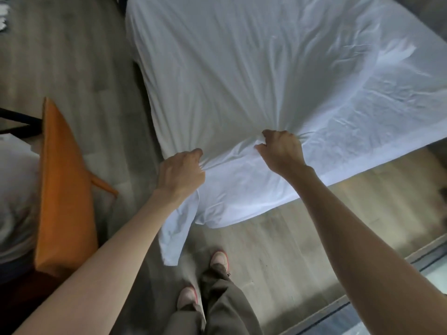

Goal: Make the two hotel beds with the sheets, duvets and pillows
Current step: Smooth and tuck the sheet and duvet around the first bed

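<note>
A white sheet (254,68) lies spread over the bed and fills the upper middle of the view, creased towards its near corner. My left hand (181,171) grips a bunch of the sheet at that corner, and a loose flap hangs from it down to the floor. My right hand (281,151) grips the sheet a little further right, on top of the bed, where folds radiate from my fingers. The mattress itself is hidden under the cloth.
An orange chair (65,189) stands close on the left, with white bedding (14,201) piled beside it. Wooden floor (290,238) runs around the bed. My feet are right at the bed corner. A glass door track (362,308) crosses the lower right.
</note>
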The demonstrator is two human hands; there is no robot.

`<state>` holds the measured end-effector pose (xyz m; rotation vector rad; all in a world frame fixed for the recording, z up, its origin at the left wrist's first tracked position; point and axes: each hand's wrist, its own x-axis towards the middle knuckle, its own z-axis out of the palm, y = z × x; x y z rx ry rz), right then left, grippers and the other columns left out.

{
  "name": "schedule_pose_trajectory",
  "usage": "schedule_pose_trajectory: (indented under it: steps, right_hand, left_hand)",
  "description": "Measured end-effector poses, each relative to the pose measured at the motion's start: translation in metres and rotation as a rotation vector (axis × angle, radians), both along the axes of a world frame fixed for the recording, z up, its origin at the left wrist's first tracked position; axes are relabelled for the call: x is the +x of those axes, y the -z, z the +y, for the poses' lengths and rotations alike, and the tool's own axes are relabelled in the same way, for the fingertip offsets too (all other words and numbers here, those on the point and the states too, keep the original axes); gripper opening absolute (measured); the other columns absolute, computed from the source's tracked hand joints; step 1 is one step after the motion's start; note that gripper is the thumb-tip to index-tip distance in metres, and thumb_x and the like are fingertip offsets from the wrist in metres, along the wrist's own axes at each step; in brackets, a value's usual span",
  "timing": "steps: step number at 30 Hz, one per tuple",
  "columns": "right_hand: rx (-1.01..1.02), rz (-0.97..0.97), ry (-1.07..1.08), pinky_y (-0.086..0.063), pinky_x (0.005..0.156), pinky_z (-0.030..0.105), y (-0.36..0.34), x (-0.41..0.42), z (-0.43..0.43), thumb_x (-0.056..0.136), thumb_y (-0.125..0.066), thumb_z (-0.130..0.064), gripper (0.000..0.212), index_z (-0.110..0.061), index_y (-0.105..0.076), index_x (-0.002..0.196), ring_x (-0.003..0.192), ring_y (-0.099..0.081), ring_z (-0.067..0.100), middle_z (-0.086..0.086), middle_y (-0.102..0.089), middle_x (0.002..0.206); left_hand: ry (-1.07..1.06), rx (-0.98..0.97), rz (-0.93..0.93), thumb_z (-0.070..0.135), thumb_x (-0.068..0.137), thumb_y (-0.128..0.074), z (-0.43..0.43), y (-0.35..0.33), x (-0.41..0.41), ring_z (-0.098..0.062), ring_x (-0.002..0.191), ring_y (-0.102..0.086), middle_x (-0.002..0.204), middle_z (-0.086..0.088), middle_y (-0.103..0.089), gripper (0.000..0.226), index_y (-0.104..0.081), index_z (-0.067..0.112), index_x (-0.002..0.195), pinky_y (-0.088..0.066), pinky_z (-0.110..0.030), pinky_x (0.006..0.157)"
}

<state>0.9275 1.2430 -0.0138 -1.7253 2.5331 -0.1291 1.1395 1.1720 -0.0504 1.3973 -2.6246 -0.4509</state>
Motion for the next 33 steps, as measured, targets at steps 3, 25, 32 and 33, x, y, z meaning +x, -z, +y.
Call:
schedule_pose_trajectory:
  steps: [3, 25, 32, 33]
  right_hand:
    - [0.006, 0.005, 0.016, -0.035, 0.067, 0.033, 0.002, 0.006, 0.022, 0.094, -0.053, -0.035, 0.032, -0.003, -0.06, 0.098, 0.091, -0.062, 0.039, 0.022, -0.067, 0.094]
    - [0.424, -0.283, 0.002, -0.01, 0.12, 0.041, 0.126, 0.012, 0.143, 0.099, -0.044, -0.023, 0.052, -0.026, -0.03, 0.15, 0.147, -0.018, 0.018, -0.002, -0.026, 0.158]
    - [0.011, -0.198, 0.059, -0.034, 0.109, 0.052, 0.041, -0.026, 0.16, 0.087, -0.061, -0.013, 0.058, -0.02, -0.046, 0.143, 0.135, -0.041, 0.032, 0.01, -0.042, 0.149]
    - [-0.014, -0.177, 0.066, -0.036, 0.108, 0.054, 0.03, -0.035, 0.16, 0.086, -0.062, -0.012, 0.058, -0.019, -0.047, 0.143, 0.134, -0.042, 0.034, 0.011, -0.043, 0.148]
  left_hand:
    - [0.027, 0.011, -0.004, 0.003, 0.072, -0.047, 0.02, 0.01, 0.006, -0.028, 0.064, -0.046, 0.072, -0.003, -0.056, 0.011, -0.045, 0.011, 0.079, -0.031, -0.03, 0.057]
    - [0.247, 0.516, -0.388, 0.025, 0.098, -0.04, 0.093, 0.129, -0.007, -0.027, 0.131, -0.041, 0.15, -0.003, -0.035, 0.049, -0.034, 0.021, 0.146, -0.037, -0.036, 0.105]
    - [0.369, 0.237, -0.176, 0.029, 0.097, -0.044, 0.071, 0.014, -0.078, -0.025, 0.131, -0.041, 0.15, -0.001, -0.036, 0.05, -0.037, 0.019, 0.146, -0.033, -0.036, 0.104]
    - [0.381, 0.201, -0.127, 0.028, 0.097, -0.046, 0.069, -0.002, -0.09, -0.025, 0.131, -0.041, 0.15, -0.002, -0.037, 0.05, -0.038, 0.018, 0.145, -0.033, -0.037, 0.105]
